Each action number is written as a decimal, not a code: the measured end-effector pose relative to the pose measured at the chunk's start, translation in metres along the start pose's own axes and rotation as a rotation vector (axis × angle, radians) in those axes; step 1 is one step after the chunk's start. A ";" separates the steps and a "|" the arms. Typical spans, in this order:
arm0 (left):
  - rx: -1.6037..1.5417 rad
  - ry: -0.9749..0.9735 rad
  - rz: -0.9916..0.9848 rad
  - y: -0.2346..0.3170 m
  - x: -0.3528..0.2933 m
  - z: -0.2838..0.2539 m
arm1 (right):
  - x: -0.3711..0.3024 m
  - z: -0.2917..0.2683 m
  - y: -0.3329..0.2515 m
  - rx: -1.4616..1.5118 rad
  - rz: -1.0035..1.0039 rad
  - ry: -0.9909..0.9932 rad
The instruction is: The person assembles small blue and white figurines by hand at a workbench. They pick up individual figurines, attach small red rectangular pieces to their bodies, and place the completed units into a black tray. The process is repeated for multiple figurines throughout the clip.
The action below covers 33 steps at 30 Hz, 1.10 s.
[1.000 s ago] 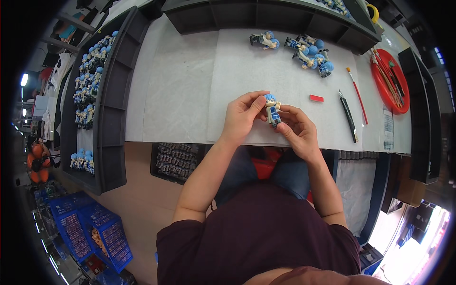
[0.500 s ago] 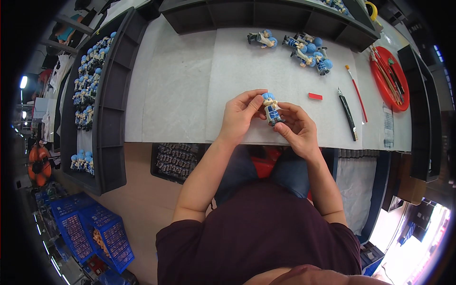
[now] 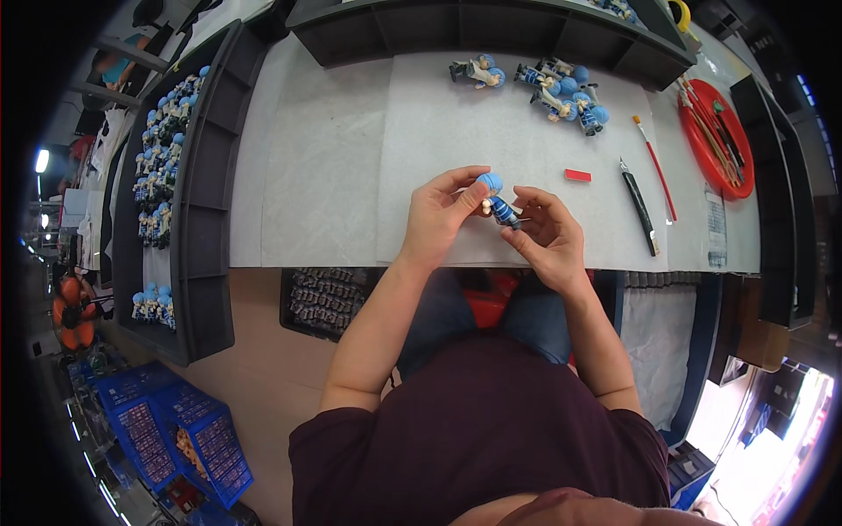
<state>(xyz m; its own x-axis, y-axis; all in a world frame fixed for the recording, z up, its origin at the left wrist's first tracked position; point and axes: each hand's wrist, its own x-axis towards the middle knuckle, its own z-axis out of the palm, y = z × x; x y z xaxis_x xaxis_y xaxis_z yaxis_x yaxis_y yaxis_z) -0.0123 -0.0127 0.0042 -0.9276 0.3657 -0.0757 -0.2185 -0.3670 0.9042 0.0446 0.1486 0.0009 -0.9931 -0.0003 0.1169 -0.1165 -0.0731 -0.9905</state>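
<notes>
A small figurine (image 3: 502,209) with pale blue hair and a blue-and-white outfit is held between both hands above the near part of the table. My left hand (image 3: 438,217) pinches it by the head and upper body, thumb in front. At its feet, the thumb of my right hand (image 3: 555,244) presses while the other fingers curl beside the legs. The figurine tilts, head toward the upper left. Beyond my hands lie more such figurines: a cluster (image 3: 568,95) and a smaller group (image 3: 478,72) to its left.
Right of my hands are a red block (image 3: 577,175), a dark craft knife (image 3: 638,206), a red-handled brush (image 3: 656,167) and a red dish (image 3: 744,180) of tools. Grey crates stand at the left (image 3: 209,188), the back (image 3: 491,35) and the right (image 3: 789,219). The left crate holds figurine rows.
The figurine has been turned in my fingers; its front faced up before, and now it shows a different side. Both hands stay almost in place.
</notes>
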 end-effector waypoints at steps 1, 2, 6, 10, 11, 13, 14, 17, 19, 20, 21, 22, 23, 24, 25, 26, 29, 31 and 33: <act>-0.003 0.005 -0.006 0.000 0.000 0.000 | 0.000 0.000 0.000 0.005 -0.002 0.001; -0.007 0.005 -0.004 0.000 0.000 0.000 | 0.000 0.000 0.000 0.003 -0.001 0.001; -0.016 0.015 0.001 -0.001 0.000 0.000 | 0.001 0.000 -0.002 0.014 -0.009 -0.008; -0.015 0.025 -0.001 0.001 -0.001 0.001 | 0.001 -0.001 -0.001 0.033 -0.006 -0.027; -0.018 0.027 0.002 0.001 -0.001 0.000 | 0.001 -0.001 -0.002 0.047 0.008 -0.031; -0.025 0.030 0.006 -0.001 -0.002 0.000 | 0.002 -0.001 -0.004 0.073 0.035 -0.039; -0.046 0.032 0.000 0.000 -0.002 0.000 | 0.001 -0.001 -0.002 0.073 0.031 -0.030; -0.077 0.035 0.001 -0.001 -0.001 0.001 | 0.001 -0.001 0.001 0.091 0.042 -0.020; -0.052 0.033 0.024 -0.002 -0.001 0.001 | 0.002 -0.001 -0.003 0.130 0.079 -0.037; -0.049 0.030 0.025 -0.002 -0.001 0.001 | 0.002 -0.001 -0.003 0.125 0.071 -0.048; -0.046 0.026 0.027 -0.003 0.000 0.000 | 0.002 -0.001 -0.003 0.121 0.063 -0.059; -0.043 0.022 0.028 -0.004 0.000 0.000 | 0.002 -0.001 -0.003 0.116 0.055 -0.070; -0.041 0.020 0.031 -0.004 0.000 -0.001 | 0.002 -0.002 -0.004 0.116 0.064 -0.075; -0.039 0.019 0.033 -0.004 0.000 -0.002 | 0.002 -0.002 -0.005 0.116 0.072 -0.080; -0.037 0.017 0.036 -0.005 0.000 -0.002 | 0.002 -0.002 -0.005 0.115 0.080 -0.085; -0.041 0.018 0.033 -0.004 0.000 -0.002 | 0.002 -0.003 -0.006 0.112 0.083 -0.086; -0.050 0.018 0.027 -0.004 0.000 -0.003 | 0.002 -0.002 -0.007 0.096 0.087 -0.086; -0.050 0.017 0.028 -0.004 0.000 -0.003 | 0.003 -0.002 -0.008 0.081 0.088 -0.082; -0.062 0.002 0.038 -0.005 0.000 -0.003 | 0.003 -0.003 -0.006 0.068 0.092 -0.076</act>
<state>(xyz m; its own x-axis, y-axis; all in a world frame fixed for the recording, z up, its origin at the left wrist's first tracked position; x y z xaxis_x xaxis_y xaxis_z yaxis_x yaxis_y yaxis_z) -0.0125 -0.0137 -0.0016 -0.9362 0.3489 -0.0430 -0.2017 -0.4329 0.8786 0.0427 0.1519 0.0070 -0.9957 -0.0858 0.0340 -0.0220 -0.1366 -0.9904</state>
